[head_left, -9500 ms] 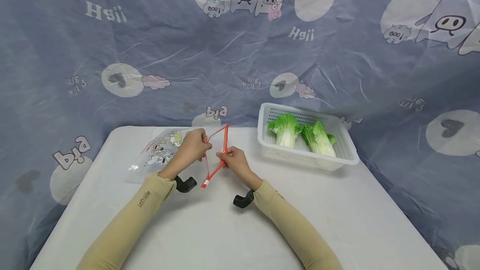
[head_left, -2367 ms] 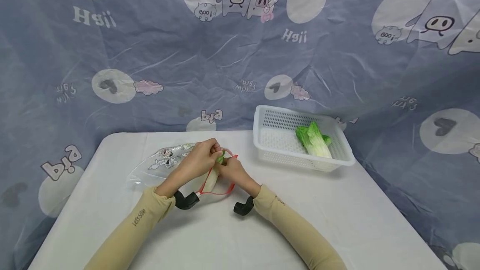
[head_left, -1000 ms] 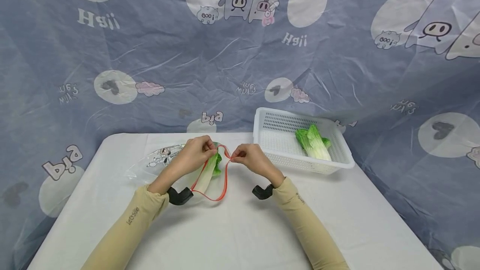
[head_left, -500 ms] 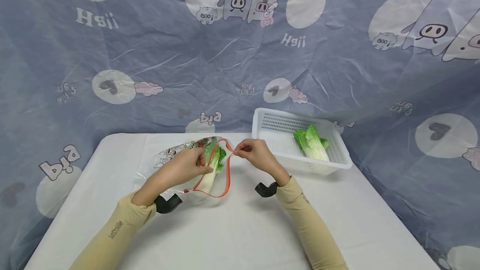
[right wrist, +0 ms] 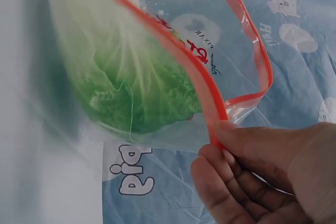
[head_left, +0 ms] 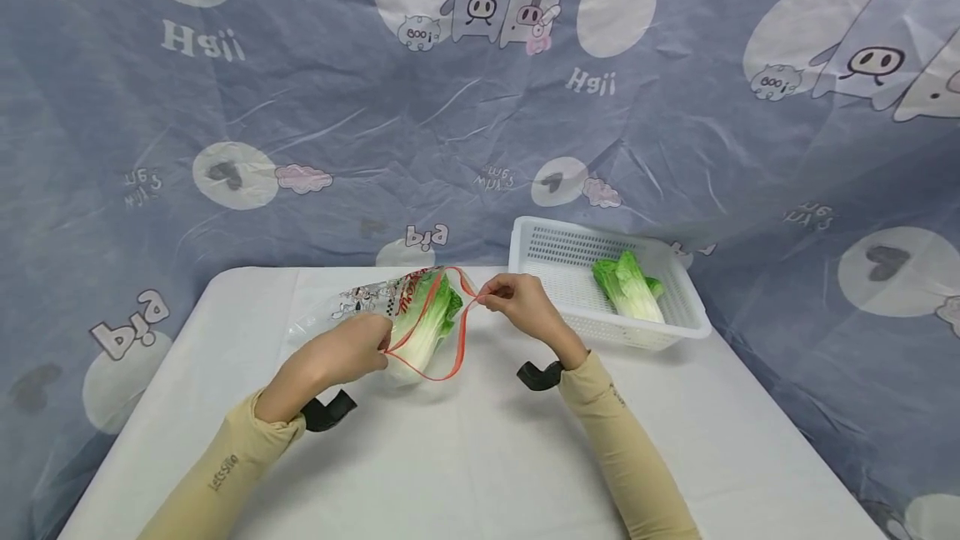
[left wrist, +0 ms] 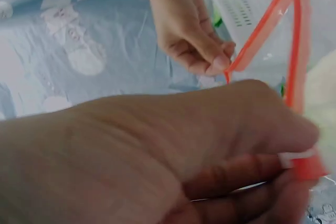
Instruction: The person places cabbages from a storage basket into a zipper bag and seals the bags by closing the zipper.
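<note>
A clear printed zip bag (head_left: pixel 360 300) with a red zip edge (head_left: pixel 459 348) lies toward the far side of the table, its mouth spread into a loop. Through the film shows a napa cabbage (head_left: pixel 424 336), white base toward me; the right wrist view has its leafy green end (right wrist: pixel 136 85) close up. My left hand (head_left: pixel 345 352) pinches the near-left corner of the zip, where a red end piece (left wrist: pixel 310 166) sits at thumb and finger. Between thumb and fingertips, my right hand (head_left: pixel 527 305) pinches the opposite corner of the red edge.
At the back right stands a white perforated basket (head_left: pixel 547 273) with one napa cabbage (head_left: pixel 630 290) in it. A patterned blue-grey cloth (head_left: pixel 420 107) hangs behind the white table (head_left: pixel 480 457). Black wrist mounts (head_left: pixel 328 412) jut out below both hands.
One cabbage left the basket and is now in the bag. My left hand let go of the bag's top edge, moved down and left, and took the zip's near corner. My right hand shifted right.
</note>
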The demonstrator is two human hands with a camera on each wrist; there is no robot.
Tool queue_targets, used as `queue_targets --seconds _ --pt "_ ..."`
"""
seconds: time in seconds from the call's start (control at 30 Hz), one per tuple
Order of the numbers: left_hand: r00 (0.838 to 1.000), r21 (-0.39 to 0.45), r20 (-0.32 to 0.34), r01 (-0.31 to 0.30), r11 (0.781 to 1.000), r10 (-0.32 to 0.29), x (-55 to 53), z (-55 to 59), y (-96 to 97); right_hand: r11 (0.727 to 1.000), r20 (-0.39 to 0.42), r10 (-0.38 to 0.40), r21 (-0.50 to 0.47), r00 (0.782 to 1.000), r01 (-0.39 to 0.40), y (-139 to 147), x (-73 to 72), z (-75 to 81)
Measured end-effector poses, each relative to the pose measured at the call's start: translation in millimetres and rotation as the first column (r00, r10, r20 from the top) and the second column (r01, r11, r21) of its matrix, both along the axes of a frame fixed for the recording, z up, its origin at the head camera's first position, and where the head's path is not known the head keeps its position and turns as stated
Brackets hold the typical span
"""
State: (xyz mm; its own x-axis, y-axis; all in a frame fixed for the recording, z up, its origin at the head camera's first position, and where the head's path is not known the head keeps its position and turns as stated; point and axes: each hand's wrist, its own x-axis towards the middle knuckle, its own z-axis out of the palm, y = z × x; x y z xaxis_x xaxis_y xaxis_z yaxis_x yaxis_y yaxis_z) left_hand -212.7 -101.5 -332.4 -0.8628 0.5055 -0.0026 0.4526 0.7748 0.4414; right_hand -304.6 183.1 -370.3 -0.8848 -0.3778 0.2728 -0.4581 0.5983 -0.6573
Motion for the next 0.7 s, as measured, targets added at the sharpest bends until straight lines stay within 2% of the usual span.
queue_targets --seconds 0.1,0.17,0.23,0.37,0.43,0.53,0.7 --pt "0.997 0.071 -0.068 -0.041 0.997 0.046 -6.6 6.0 -9.0 0.999 0.003 -0.006 -0.042 1.000 0.006 3 -6.0 1.2" --pt "0.989 0.140 -0.123 -0.066 0.988 0.084 -9.9 11.8 -16.0 0.998 -0.003 -0.008 -0.064 1.000 0.007 5 -10.4 3.3" --pt "0.976 0.221 -0.173 -0.092 0.971 0.132 -12.6 19.3 -23.8 0.996 -0.011 -0.015 -0.091 1.000 0.014 7 -13.8 7.7" --pt "0.939 0.338 -0.241 -0.154 0.928 0.244 -18.8 37.5 -40.7 0.988 -0.041 -0.027 -0.152 0.999 0.021 9 -18.2 22.1" --pt "0.929 0.365 -0.247 -0.174 0.915 0.275 -22.9 46.7 -48.8 0.983 -0.051 -0.030 -0.184 0.998 0.020 9 -19.4 30.3" --pt "0.923 0.381 -0.243 -0.191 0.905 0.298 -29.7 57.9 -59.1 0.975 -0.052 -0.038 -0.219 0.998 0.026 7 -19.5 41.6" --pt "0.912 0.399 -0.231 -0.230 0.888 0.340 -39.3 66.4 -70.9 0.966 -0.085 -0.019 -0.257 0.996 -0.003 2 -7.2 62.6"
